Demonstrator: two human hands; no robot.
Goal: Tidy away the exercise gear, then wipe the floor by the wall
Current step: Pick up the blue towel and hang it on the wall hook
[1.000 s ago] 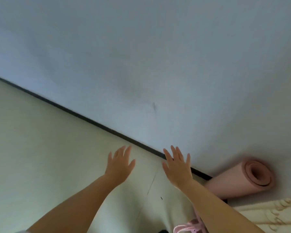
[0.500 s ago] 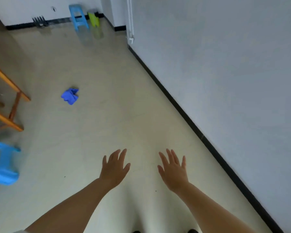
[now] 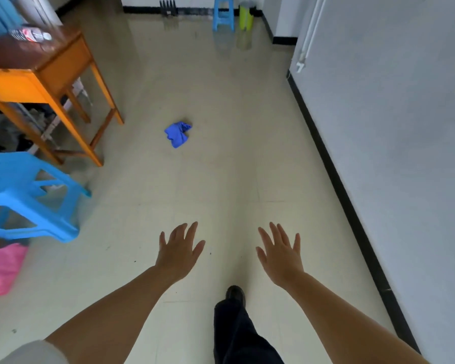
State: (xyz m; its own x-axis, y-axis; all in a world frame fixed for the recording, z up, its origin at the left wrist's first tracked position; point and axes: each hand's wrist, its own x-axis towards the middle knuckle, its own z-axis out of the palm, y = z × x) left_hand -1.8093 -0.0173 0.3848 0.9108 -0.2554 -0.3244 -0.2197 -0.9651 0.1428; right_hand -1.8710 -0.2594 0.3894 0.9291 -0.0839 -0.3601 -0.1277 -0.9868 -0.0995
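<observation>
Both your grips are empty and splayed flat, palms down, over the pale cream floor [image 3: 247, 143]: the left hand [image 3: 177, 252] and the right hand [image 3: 280, 254] hover side by side, apart from each other, touching nothing. Well ahead of the left hand, a crumpled blue cloth [image 3: 178, 133] lies alone on the floor. To the right of your right hand runs the grey wall [image 3: 394, 127], edged with a black skirting strip [image 3: 334, 174] where it meets the floor. Left of and ahead of your left hand stands an orange wooden bench [image 3: 45, 74] with a plastic bottle [image 3: 30, 35] lying on top; nearer, a blue plastic stool [image 3: 24, 190] is blurred at the frame's edge, with something pink [image 3: 0, 269] just below it. Far ahead, by the back wall, stand a second blue stool [image 3: 223, 14] and a yellow-green container [image 3: 246, 18]. Between your forearms, one dark trouser leg and black shoe [image 3: 235, 294] step onto the floor.
</observation>
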